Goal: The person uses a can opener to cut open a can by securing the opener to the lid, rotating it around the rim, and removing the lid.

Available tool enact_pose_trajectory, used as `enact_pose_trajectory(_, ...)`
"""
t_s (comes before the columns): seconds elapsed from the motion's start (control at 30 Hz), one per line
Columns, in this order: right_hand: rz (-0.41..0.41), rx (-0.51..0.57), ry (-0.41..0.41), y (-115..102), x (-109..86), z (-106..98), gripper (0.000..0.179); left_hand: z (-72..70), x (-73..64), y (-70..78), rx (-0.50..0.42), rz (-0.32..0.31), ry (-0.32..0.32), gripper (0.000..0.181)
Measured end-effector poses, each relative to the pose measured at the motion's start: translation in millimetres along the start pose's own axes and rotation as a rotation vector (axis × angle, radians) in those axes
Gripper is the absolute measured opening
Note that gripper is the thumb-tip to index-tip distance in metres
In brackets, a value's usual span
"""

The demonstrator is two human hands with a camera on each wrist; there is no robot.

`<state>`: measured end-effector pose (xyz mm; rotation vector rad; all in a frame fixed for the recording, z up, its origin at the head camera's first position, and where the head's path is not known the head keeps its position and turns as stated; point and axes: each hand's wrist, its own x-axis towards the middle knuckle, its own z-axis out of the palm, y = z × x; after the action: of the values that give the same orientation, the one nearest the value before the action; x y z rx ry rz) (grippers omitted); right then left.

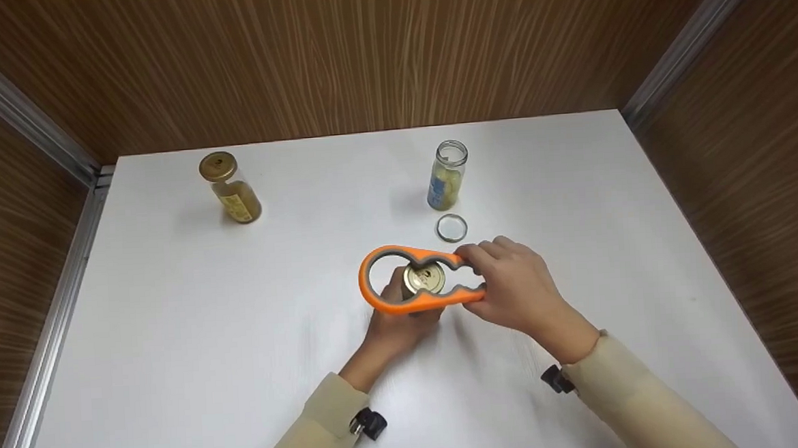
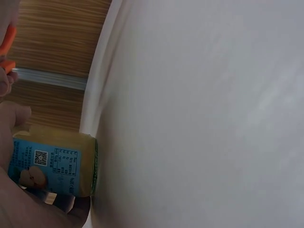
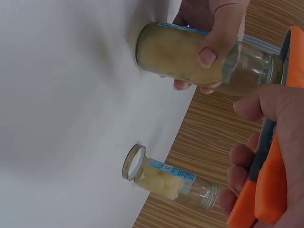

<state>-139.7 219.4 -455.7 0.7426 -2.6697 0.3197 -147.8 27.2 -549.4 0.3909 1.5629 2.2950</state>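
My left hand (image 1: 399, 328) grips a glass jar (image 3: 178, 52) of pale fruit pieces with a blue label, its fingers and thumb wrapped around the body. The jar stands upright on the table with a gold lid (image 1: 424, 277). In my right hand (image 1: 520, 284) are both handles of an orange and grey jar opener (image 1: 393, 309), its fingers curled about them. The opener lies level across the jar's top, its grey notched inner edges on either side of the lid. How tightly these edges press the lid cannot be told.
Behind the hands stands a lidless jar (image 1: 446, 184) of pale fruit, with a loose lid (image 1: 452, 228) on the table before it. At the back left is a jar (image 1: 237, 200) with a gold lid. Wood-grain panels (image 1: 363, 55) border the white table (image 1: 207, 343).
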Motion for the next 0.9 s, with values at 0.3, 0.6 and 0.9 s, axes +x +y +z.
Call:
enact_pose_trajectory(0.3,-0.016,-0.014,-0.006,-4,6.7,1,0.045,-0.8,-6.5,-2.0,0.709,0.042,0.197,0.057)
enact_pose_trajectory(0.6,-0.018,-0.035,-0.022,-7,10.4,7,0.045,-1.2,-7.5,-3.1,0.598,0.049,0.176,0.072)
enact_pose_trajectory(0.9,-0.038,-0.085,-0.017,-9,12.5,6,0.037,1.8,-5.7,-0.9,0.584,0.033,0.216,0.067)
